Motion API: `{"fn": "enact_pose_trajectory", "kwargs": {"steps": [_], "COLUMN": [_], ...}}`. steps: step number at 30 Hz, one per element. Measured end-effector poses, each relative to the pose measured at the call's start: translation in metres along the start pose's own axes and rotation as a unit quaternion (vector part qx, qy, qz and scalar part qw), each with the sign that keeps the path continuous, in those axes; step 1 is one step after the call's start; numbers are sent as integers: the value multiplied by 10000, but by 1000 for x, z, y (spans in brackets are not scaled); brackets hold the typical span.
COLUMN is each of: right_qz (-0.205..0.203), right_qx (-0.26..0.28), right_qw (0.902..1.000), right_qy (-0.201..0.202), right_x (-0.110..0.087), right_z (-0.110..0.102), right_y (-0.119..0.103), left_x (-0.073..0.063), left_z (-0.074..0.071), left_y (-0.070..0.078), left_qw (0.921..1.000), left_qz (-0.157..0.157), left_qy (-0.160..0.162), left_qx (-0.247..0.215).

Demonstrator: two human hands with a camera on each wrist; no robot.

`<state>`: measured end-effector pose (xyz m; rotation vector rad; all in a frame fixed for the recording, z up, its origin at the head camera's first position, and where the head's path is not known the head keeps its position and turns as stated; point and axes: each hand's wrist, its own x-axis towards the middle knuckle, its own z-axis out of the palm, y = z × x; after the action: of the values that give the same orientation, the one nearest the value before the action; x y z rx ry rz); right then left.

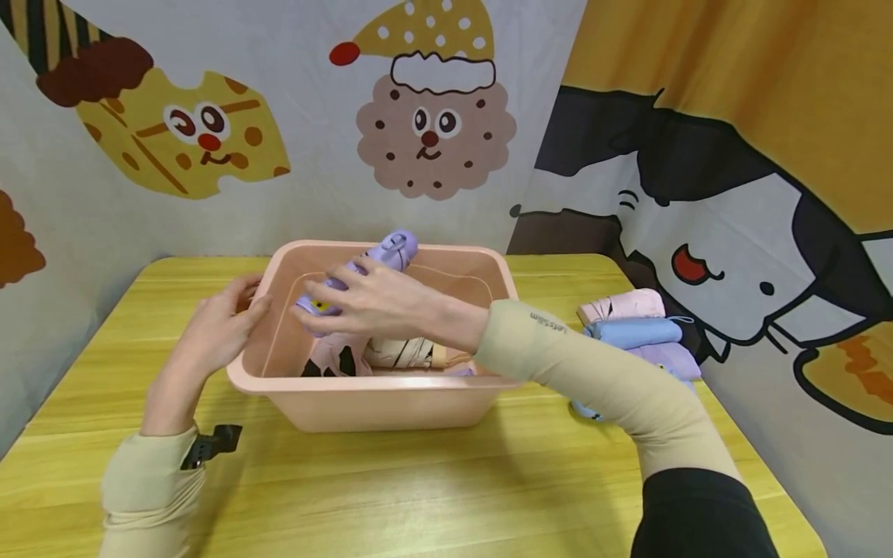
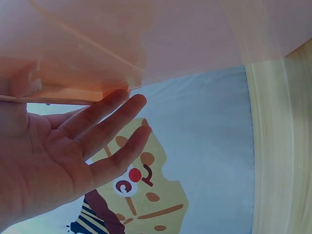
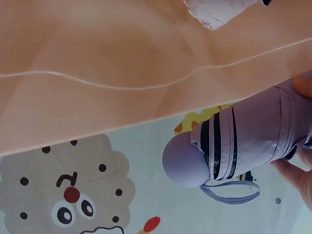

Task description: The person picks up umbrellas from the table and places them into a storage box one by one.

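Note:
My right hand (image 1: 380, 298) grips a purple folded umbrella (image 1: 393, 249) from above, over the pink plastic bin (image 1: 384, 403). Its rounded end, dark stripes and wrist loop show in the right wrist view, where the umbrella (image 3: 253, 131) lies tilted, with only a few fingertips visible. Against the bin's left rim rests my left hand (image 1: 219, 325). Seen from the left wrist, that hand (image 2: 63, 156) has its fingers loosely extended by the bin's outer wall, the thumb mostly hidden. Inside the bin lie a pink bundle with black patches (image 1: 335, 356) and a cream bundle with dark lines (image 1: 398, 353).
On the table's right side lie several rolled bundles: a pink one (image 1: 624, 304), a blue one (image 1: 635, 332) and a lavender one (image 1: 670, 359), with another blue piece (image 1: 586, 409) partly behind my right sleeve. A cartoon-printed cloth (image 1: 300, 217) hangs behind the wooden table (image 1: 391, 496).

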<state>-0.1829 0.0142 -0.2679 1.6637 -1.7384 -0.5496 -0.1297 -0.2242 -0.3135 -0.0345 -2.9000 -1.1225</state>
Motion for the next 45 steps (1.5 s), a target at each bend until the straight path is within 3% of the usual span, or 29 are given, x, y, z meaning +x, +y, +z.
{"fn": "enact_pose_trajectory", "kwargs": {"steps": [11, 21, 32, 41, 45], "right_qz": [-88, -28, 85, -402, -452], "right_qx": [347, 822, 872, 809, 1087], "right_qw": [9962, 9913, 9916, 9892, 9829], "right_qy": [-795, -1024, -955, -1157, -1416], "right_x": [4, 8, 9, 11, 12], "right_z": [9, 10, 14, 23, 20], "right_y": [-8, -12, -11, -18, -15], "left_x": [2, 0, -1, 0, 1], "left_z": [0, 0, -1, 0, 1], "left_y": [1, 2, 2, 2, 1], "left_qw": [9999, 10000, 10000, 9999, 10000], "left_qz": [-15, -36, -56, -50, -13], "left_qy": [-68, -47, -43, -70, -49], "left_qx": [94, 55, 23, 53, 26]}}
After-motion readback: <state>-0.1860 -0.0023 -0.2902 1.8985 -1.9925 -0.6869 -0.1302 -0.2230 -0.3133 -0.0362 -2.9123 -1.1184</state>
